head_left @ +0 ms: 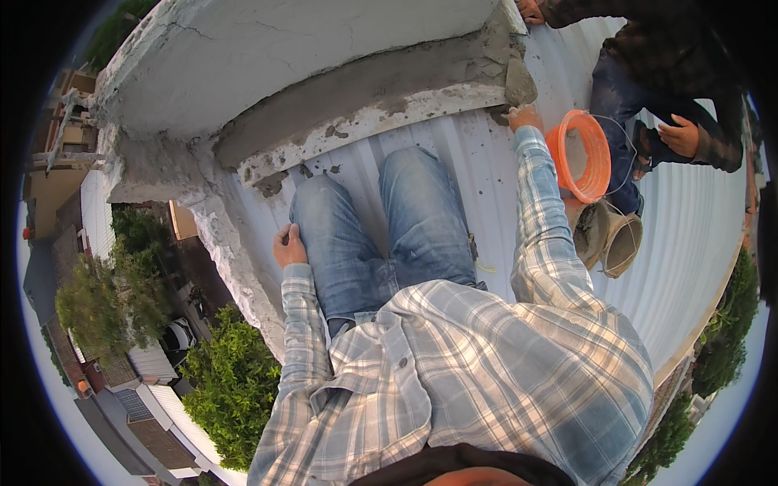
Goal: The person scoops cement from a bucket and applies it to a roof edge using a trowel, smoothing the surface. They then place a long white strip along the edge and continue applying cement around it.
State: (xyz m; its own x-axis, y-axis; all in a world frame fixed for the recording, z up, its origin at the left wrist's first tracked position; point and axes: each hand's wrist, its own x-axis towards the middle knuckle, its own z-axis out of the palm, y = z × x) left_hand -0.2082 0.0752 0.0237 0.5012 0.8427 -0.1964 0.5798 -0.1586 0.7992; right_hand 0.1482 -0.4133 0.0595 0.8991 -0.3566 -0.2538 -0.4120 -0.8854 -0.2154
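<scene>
My right hand (pixel 525 117) is closed round the handle of a trowel (pixel 520 83), its blade coated in grey mortar. The blade rests against the right end of a band of wet mortar (pixel 365 85). That band runs along the foot of a pale wall (pixel 243 57). Below it lies a long, pale, mortar-spotted strip (pixel 381 117), with my right hand close to its right end. Beside my left thigh, my left hand (pixel 289 245) has its fingers curled in; what they hold, if anything, is hidden.
An orange bucket (pixel 596 154) stands right of my right forearm, with mortar-stained pails (pixel 622 243) nearer me. Another person (pixel 624 89) crouches at the upper right. Corrugated metal sheeting (pixel 689 235) lies underneath. At left, a rough broken edge (pixel 235 251) drops towards trees and houses below.
</scene>
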